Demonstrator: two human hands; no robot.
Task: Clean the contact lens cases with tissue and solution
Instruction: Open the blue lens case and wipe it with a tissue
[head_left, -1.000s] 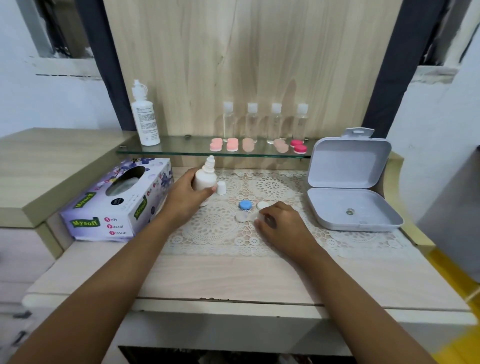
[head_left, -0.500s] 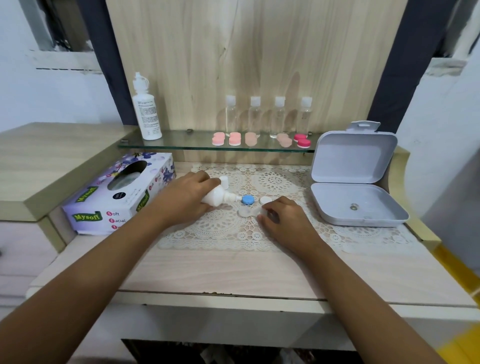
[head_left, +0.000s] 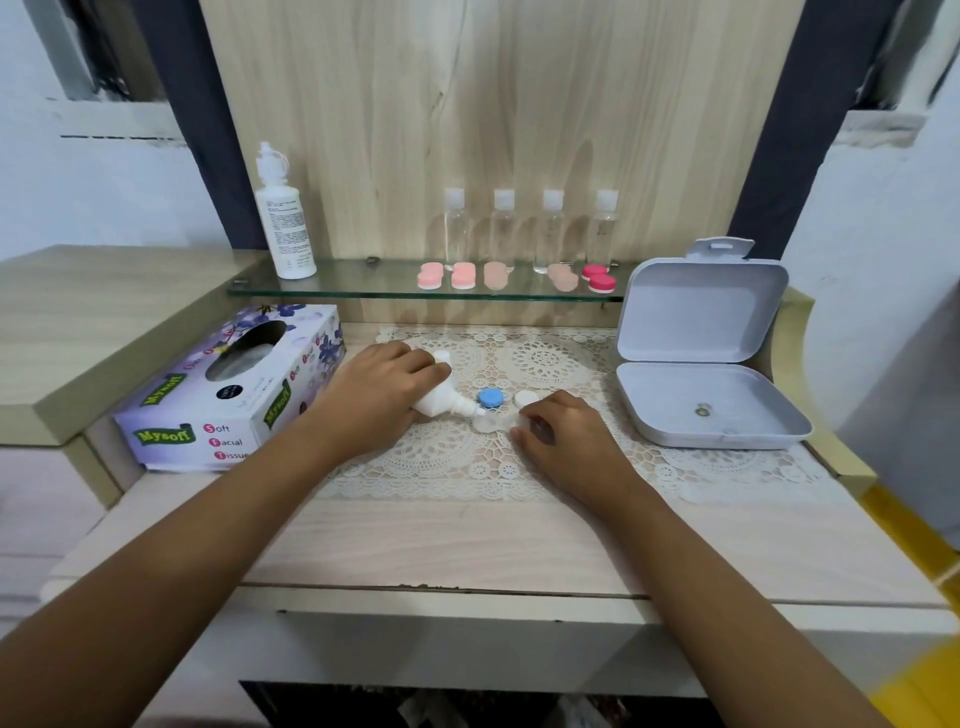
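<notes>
My left hand grips a small white solution bottle, tipped on its side with the nozzle over the left well of a clear contact lens case on the lace mat. My right hand pinches the right end of that case and covers it. A blue lid and a white lid lie just behind the case. The bottle's small white cap stands behind my left hand. A Mysoft tissue box sits at the left.
An open grey plastic box lies at the right. The glass shelf carries a tall white bottle, several clear bottles and several pink lens cases. The lace mat covers the wooden tabletop.
My left hand has tipped the solution bottle from upright to lying sideways and moved its nozzle right and down onto the case's left well. My right hand kept its hold on the case.
</notes>
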